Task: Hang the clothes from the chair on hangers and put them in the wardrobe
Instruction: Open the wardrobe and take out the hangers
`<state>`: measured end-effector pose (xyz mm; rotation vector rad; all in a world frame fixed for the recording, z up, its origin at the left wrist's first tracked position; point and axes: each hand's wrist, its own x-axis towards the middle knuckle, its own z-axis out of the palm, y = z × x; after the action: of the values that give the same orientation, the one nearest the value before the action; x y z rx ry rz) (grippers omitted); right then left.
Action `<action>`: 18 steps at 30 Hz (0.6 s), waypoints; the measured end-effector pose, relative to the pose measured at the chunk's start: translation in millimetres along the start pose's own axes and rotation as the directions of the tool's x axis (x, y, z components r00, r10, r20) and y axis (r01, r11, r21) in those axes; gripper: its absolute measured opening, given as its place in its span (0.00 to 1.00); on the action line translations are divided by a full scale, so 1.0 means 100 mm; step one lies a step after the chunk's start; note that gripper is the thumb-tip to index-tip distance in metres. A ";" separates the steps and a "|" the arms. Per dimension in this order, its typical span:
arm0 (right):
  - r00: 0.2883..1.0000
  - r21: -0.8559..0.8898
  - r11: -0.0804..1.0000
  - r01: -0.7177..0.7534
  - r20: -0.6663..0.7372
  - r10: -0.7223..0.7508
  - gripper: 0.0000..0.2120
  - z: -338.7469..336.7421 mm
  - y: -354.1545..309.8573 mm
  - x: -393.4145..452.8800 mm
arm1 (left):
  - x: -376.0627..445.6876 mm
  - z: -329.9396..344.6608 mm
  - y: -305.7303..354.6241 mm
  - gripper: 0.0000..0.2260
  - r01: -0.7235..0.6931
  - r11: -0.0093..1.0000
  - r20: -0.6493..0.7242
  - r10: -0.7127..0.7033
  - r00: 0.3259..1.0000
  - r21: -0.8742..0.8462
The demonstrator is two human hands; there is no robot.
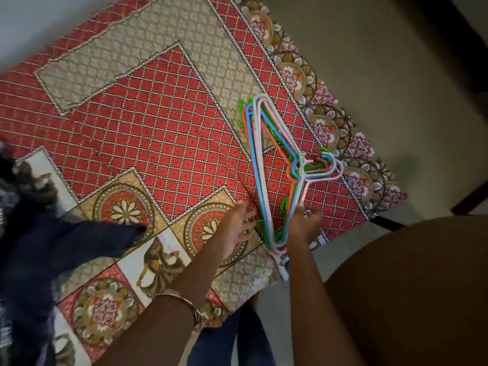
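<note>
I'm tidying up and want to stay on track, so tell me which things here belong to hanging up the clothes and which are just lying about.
For the job:
- stack of coloured plastic hangers, held at one end by the right hand
- dark blue garment on the bedspread
- left hand, open, reaching for the hangers

Just lying about:
- red patterned bedspread
- bangle on the left wrist
- pale floor

I have both arms stretched forward and down, forearms bare. My left hand (239,224) is spread, fingers straight and slightly splayed, palm turned toward the other hand, holding nothing; a metal bangle (182,303) sits on that forearm. My right hand (303,225) is just beside it, knuckles up, fingers curled and pinching the lower end of the bunch of plastic hangers (274,165).
</note>
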<state>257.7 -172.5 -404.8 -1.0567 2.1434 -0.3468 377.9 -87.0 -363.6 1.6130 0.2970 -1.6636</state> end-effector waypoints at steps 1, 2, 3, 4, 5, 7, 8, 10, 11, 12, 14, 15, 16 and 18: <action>0.999 -0.047 0.999 0.024 -0.046 -0.026 0.20 -0.03 -0.01 0.00 | 0.01 0.01 0.02 0.19 -0.006 0.999 -0.015 0.006 1.000 0.046; 0.995 -0.092 0.994 0.062 -0.066 -0.068 0.20 -0.05 -0.05 -0.07 | -0.04 -0.06 0.02 0.18 -0.010 0.996 -0.057 0.015 0.998 0.088; 0.991 -0.126 0.986 0.109 -0.059 -0.117 0.19 -0.09 -0.09 -0.17 | -0.09 -0.12 0.02 0.15 -0.009 0.992 -0.093 0.021 0.995 0.126; 0.982 -0.144 0.973 0.179 -0.026 -0.185 0.19 -0.13 -0.12 -0.27 | -0.17 -0.21 0.01 0.12 -0.011 0.989 -0.127 0.030 0.991 0.146; 0.967 -0.139 0.957 0.254 0.025 -0.253 0.18 -0.13 -0.17 -0.37 | -0.23 -0.30 0.01 0.10 -0.009 0.987 -0.158 0.035 0.987 0.162; 0.925 -0.058 0.929 0.367 0.131 -0.357 0.17 -0.13 -0.21 -0.51 | -0.31 -0.49 -0.02 0.11 0.001 0.984 -0.215 0.038 0.976 0.179; 0.896 -0.009 0.911 0.413 0.185 -0.404 0.17 -0.13 -0.23 -0.62 | -0.40 -0.65 -0.07 0.11 -0.006 0.984 -0.248 0.051 0.968 0.179; 0.859 0.000 0.894 0.448 0.278 -0.430 0.16 -0.20 -0.30 -0.87 | -0.68 -0.88 -0.16 0.11 -0.022 0.984 -0.309 0.077 0.948 0.179; 0.856 -0.021 0.892 0.451 0.290 -0.427 0.16 -0.20 -0.31 -0.87 | -0.71 -0.93 -0.18 0.09 -0.023 0.982 -0.308 0.081 0.948 0.186; 0.834 -0.023 0.877 0.481 0.320 -0.449 0.16 -0.22 -0.31 -0.98 | -0.86 -1.03 -0.25 0.07 -0.041 0.985 -0.320 0.094 0.943 0.170; 0.783 -0.021 0.842 0.539 0.381 -0.491 0.15 -0.25 -0.29 -1.22 | -1.13 -1.29 -0.41 0.02 -0.066 0.984 -0.362 0.122 0.924 0.163; 0.761 -0.035 0.829 0.558 0.419 -0.495 0.15 -0.27 -0.30 -1.37 | -1.25 -1.42 -0.50 0.02 -0.083 0.976 -0.399 0.159 0.903 0.200; 0.734 -0.051 0.808 0.586 0.455 -0.504 0.15 -0.24 -0.27 -1.51 | -1.36 -1.58 -0.59 0.01 -0.096 0.964 -0.433 0.200 0.879 0.249; 0.701 -0.092 0.786 0.611 0.524 -0.484 0.14 -0.23 -0.21 -1.68 | -1.48 -1.82 -0.74 0.04 -0.092 0.932 -0.498 0.269 0.824 0.351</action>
<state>324.0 -57.1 -296.9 -1.7469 1.4084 -0.0520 446.7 135.2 -282.3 2.2706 0.1484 -1.1153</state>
